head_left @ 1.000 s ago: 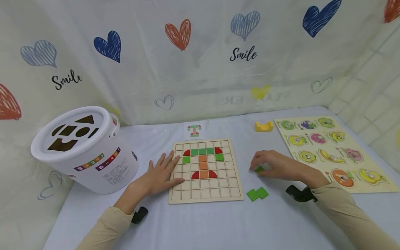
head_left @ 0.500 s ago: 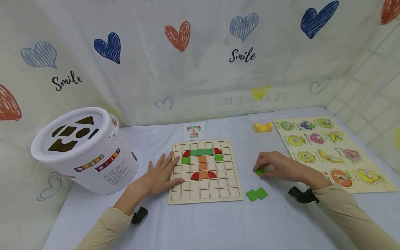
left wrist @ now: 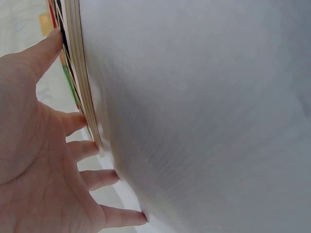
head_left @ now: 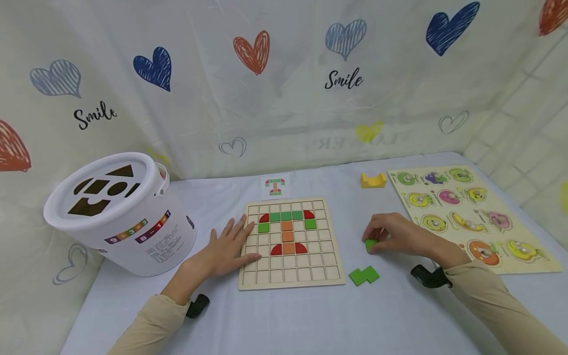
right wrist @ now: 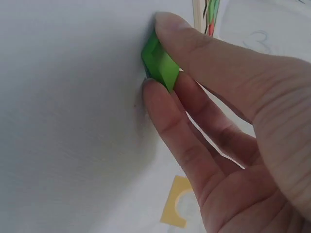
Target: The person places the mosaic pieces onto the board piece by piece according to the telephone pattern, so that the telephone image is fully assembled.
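Note:
A wooden grid board [head_left: 293,276] lies on the pale tablecloth, with red, green and orange tiles set in a T-like figure [head_left: 287,230]. My left hand [head_left: 228,249] rests flat on the board's left edge [left wrist: 80,97], fingers spread. To the right of the board, my right hand [head_left: 397,234] pinches a small green block [head_left: 371,244] between thumb and fingers [right wrist: 165,104]; the right wrist view shows the block [right wrist: 159,65] at the cloth. A green zigzag piece [head_left: 364,275] lies loose in front of that hand.
A white shape-sorter bucket [head_left: 117,212] stands at the left. A pattern card [head_left: 275,186] lies behind the board. A yellow arch block [head_left: 373,180] and a fruit peg puzzle [head_left: 470,212] sit at the right. A heart-printed curtain hangs behind.
My right hand with the small green block has shifted slightly right and nearer. The left hand has stayed flat on the board.

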A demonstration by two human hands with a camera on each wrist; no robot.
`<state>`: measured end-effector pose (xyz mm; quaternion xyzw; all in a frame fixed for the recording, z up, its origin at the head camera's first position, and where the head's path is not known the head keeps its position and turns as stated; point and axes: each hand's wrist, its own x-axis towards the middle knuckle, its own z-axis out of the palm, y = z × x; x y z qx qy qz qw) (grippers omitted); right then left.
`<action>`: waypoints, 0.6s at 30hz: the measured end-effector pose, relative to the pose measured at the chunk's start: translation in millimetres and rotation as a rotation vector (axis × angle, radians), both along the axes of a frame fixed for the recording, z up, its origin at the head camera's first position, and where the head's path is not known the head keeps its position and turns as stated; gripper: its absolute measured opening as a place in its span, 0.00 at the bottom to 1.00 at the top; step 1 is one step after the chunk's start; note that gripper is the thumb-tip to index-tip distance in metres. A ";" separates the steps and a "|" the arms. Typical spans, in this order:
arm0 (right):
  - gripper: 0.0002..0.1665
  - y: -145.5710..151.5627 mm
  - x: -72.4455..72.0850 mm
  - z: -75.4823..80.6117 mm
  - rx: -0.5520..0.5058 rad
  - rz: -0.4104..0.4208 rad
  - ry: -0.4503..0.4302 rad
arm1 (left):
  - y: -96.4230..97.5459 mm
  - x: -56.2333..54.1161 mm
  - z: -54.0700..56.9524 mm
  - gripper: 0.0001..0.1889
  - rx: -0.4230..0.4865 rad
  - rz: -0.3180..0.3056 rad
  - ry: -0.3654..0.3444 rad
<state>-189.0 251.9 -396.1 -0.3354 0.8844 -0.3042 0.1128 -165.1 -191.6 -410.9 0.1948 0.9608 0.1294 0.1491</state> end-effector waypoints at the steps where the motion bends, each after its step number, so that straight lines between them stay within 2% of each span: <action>1: 0.13 0.7 0.3 -0.5 -0.008 -0.006 0.002 | 0.1 -0.1 -0.4 0.49 -0.001 0.000 0.001; 9: 0.14 2.6 5.3 -6.0 -0.128 -0.033 0.040 | -0.3 -0.3 -1.4 0.49 -0.003 -0.004 0.005; 15: 0.14 -4.7 5.1 -8.9 -0.178 0.015 0.146 | -0.4 -1.0 -1.6 0.49 -0.007 -0.009 0.003; 18: 0.15 -13.7 3.0 -7.1 -0.203 0.040 0.169 | -0.7 -1.4 -2.0 0.49 -0.012 -0.011 0.004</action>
